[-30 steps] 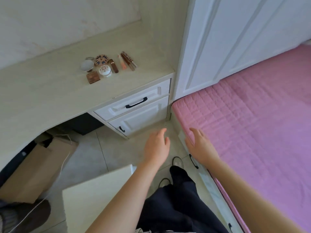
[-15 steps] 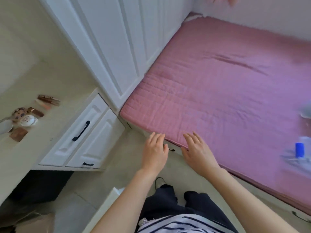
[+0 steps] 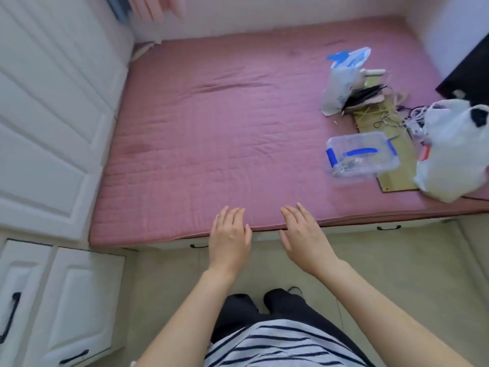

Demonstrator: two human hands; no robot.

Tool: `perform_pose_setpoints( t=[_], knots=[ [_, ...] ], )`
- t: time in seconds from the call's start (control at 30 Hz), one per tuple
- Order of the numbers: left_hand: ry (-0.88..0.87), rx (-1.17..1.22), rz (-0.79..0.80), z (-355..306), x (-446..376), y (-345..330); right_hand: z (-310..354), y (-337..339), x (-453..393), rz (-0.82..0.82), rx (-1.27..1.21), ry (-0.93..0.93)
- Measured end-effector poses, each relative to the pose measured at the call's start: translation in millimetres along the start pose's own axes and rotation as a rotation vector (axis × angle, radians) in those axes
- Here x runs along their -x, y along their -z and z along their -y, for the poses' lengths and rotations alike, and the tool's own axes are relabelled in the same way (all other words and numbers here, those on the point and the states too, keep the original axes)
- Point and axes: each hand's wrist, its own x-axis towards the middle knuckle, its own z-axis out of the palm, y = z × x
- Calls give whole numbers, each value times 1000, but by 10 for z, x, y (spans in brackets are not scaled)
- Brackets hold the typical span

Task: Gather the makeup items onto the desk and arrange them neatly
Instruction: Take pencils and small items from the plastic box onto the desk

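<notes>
Both the left hand (image 3: 229,234) and right hand (image 3: 304,234) hover empty, fingers straight, over the bed's (image 3: 211,133) near edge. The clear plastic box (image 3: 361,157), well right of them, looks light, rigid and slippery; best gripped by its short ends.

your left hand (image 3: 229,238) and right hand (image 3: 304,234) hover side by side over the near edge of the pink quilted mattress (image 3: 211,133). far right on it, a clear plastic box (image 3: 361,158) lies beside a white plastic bag (image 3: 449,154). white panelled cabinets (image 3: 47,128) stand left.

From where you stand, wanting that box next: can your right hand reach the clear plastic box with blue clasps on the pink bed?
Probably, leaning in: right hand is empty, bare quilt before the box.
</notes>
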Motion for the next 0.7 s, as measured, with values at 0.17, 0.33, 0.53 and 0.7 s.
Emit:
perform_pose_setpoints(
  t=[0.17,0.33,0.53,0.7],
  knots=[
    [-182,-19,93,-914,-96,-418,-878,55,478,-30,-24,-177],
    [-388,-57,195,-1668,-157,-828,-1573,70,997,-86,-176,-415],
    [-533,-50,252,-2347,-312,-1153,-2058,3,1332,-106,-273,-600],
    [-644,-75,339,-2957,-601,-1434,-2579,57,1404,-119,-350,-743]
  ],
)
